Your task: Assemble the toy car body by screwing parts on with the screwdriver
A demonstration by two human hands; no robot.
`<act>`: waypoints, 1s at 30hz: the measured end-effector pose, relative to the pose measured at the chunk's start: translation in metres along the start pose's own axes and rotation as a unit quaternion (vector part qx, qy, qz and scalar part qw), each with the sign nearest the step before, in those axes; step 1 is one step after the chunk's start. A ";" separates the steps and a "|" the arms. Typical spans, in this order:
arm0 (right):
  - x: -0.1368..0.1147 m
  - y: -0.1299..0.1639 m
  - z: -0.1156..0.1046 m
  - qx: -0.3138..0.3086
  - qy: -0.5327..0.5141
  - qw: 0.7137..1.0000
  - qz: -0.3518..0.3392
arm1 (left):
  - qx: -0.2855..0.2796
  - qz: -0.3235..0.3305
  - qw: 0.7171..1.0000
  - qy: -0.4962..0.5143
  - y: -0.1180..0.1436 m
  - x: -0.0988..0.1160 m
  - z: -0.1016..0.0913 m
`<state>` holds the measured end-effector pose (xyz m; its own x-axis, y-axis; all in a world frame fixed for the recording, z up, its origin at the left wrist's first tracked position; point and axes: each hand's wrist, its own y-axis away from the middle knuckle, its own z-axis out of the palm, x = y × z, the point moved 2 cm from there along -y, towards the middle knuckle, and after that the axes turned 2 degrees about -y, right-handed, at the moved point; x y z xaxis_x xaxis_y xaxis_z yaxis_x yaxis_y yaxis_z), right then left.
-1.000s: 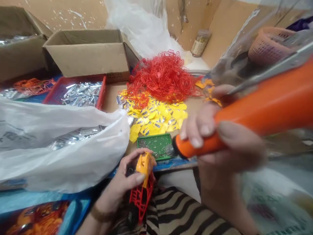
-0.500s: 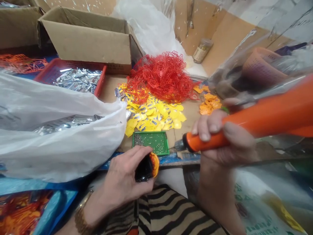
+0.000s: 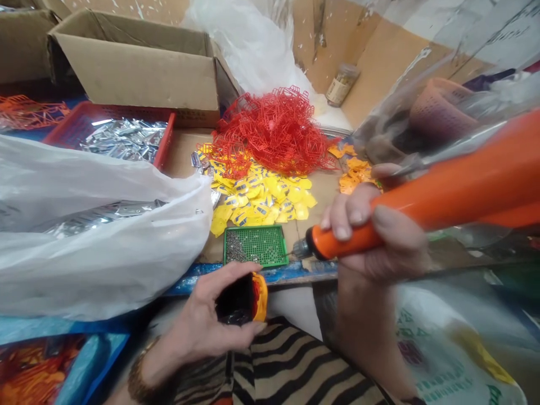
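Since half a second ago the left hand [image 3: 211,323] has turned the small orange and black plastic toy body [image 3: 242,298], so its dark hollow underside now faces up, fingers and thumb curled around it just below the table edge. The right hand [image 3: 371,236] stays wrapped tight around the orange electric screwdriver [image 3: 422,199], its metal tip just beside the green plastic screw tray [image 3: 257,244], ahead of the left fingertips.

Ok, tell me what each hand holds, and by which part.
Left hand grips the toy part around its black underside; right hand holds the orange screwdriver near its tip end.
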<state>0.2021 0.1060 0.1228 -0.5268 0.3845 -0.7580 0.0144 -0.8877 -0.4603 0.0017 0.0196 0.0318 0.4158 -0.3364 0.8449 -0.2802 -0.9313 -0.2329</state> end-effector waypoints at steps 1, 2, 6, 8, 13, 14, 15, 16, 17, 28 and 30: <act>0.000 0.001 0.000 0.005 0.000 1.000 0.000 | -0.005 0.008 1.000 0.004 0.002 -0.001 0.002; 0.000 0.001 0.000 0.010 0.001 1.000 0.001 | -0.010 0.014 1.000 0.009 0.004 -0.001 0.004; -0.002 0.004 0.003 0.029 0.014 0.999 -0.001 | -0.034 0.014 0.998 0.048 0.013 -0.004 0.016; -0.003 0.005 0.005 0.041 0.023 0.999 0.004 | -0.065 0.017 0.995 0.069 0.015 -0.004 0.020; -0.003 0.004 0.008 0.068 0.054 0.996 0.023 | -0.175 0.021 0.981 0.080 0.017 -0.004 0.023; -0.003 0.004 0.008 0.070 0.061 0.996 0.019 | -0.199 0.014 0.977 0.071 0.017 -0.003 0.022; -0.003 0.003 0.007 0.068 0.066 0.995 0.018 | -0.222 0.008 0.973 0.062 0.017 -0.003 0.022; -0.002 0.003 0.007 0.064 0.071 0.995 0.023 | -0.244 0.003 0.968 0.054 0.017 -0.002 0.023; -0.002 0.003 0.006 0.062 0.076 0.995 0.026 | -0.266 0.000 0.963 0.047 0.016 -0.001 0.023; -0.006 0.003 0.000 0.080 0.167 0.982 0.042 | -0.390 0.035 0.920 -0.025 0.011 -0.003 0.024; -0.009 0.003 0.003 0.081 0.161 0.983 0.037 | -0.404 0.047 0.913 -0.028 0.011 -0.004 0.024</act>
<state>0.2041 0.0995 0.1295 -0.2322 0.3541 -0.9059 -0.1073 -0.9350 -0.3380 0.0179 0.0076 0.0139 0.3954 -0.4367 0.8081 -0.8536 -0.4995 0.1477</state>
